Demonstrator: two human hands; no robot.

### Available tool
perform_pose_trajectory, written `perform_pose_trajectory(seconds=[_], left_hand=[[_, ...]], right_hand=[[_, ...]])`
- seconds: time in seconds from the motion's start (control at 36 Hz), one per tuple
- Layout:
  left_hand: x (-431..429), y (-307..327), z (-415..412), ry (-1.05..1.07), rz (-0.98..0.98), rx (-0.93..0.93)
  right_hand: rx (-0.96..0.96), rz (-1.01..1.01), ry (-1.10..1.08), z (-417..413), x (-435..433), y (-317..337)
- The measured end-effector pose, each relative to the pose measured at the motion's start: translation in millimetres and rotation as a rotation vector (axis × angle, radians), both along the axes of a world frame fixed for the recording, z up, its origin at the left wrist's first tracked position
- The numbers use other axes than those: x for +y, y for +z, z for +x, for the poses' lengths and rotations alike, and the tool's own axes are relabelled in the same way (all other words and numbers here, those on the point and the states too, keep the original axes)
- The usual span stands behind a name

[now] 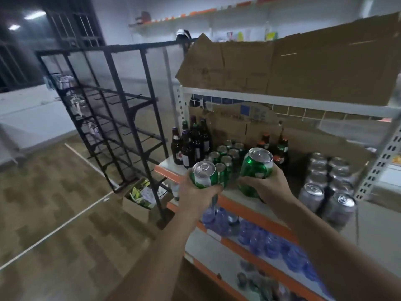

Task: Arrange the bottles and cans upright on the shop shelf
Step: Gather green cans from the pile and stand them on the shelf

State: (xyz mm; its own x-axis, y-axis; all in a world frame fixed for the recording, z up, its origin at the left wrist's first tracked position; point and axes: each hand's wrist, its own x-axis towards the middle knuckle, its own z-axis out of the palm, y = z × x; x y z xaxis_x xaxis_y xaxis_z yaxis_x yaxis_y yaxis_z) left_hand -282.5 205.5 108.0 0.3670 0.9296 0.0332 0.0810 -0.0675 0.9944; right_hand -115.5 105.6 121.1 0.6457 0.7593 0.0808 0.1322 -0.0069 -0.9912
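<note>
A: Head view. My left grip (196,196) wraps a green can (204,174), upright at the shelf (234,193) edge. My right grip (269,185) wraps a second can (256,168), slightly tilted.
B: Target?
A: The can cluster (225,155) sits just behind. I judge the left grip nearer.

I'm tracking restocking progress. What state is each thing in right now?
Left green can: upright, gripped by left hand.
Right green can: tilted, gripped by right hand.
Shelved green cans: standing upright.
Brown bottles: standing upright.
Silver cans: standing upright.
</note>
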Motion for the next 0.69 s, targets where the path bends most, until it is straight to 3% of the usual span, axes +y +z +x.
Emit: perform_pose_trajectory(seconds=[0.14, 0.36, 0.5, 0.69], left_hand=[[-17, 15, 42, -0.147, 0.04, -0.041], [-119, 48, 164, -0.605, 0.064, -0.097], [-182, 52, 236, -0.694, 0.049, -0.111], [-237, 10, 351, -0.663, -0.051, 0.007]], right_hand=[[-0.047, -0.013, -0.13, 26, -41, 22], [-0.103, -0.063, -0.479, 119, -182, 61], [-0.05, -0.033, -0.655, 175, -256, 55], [-0.022, -0.17, -0.626, 274, -316, 0]])
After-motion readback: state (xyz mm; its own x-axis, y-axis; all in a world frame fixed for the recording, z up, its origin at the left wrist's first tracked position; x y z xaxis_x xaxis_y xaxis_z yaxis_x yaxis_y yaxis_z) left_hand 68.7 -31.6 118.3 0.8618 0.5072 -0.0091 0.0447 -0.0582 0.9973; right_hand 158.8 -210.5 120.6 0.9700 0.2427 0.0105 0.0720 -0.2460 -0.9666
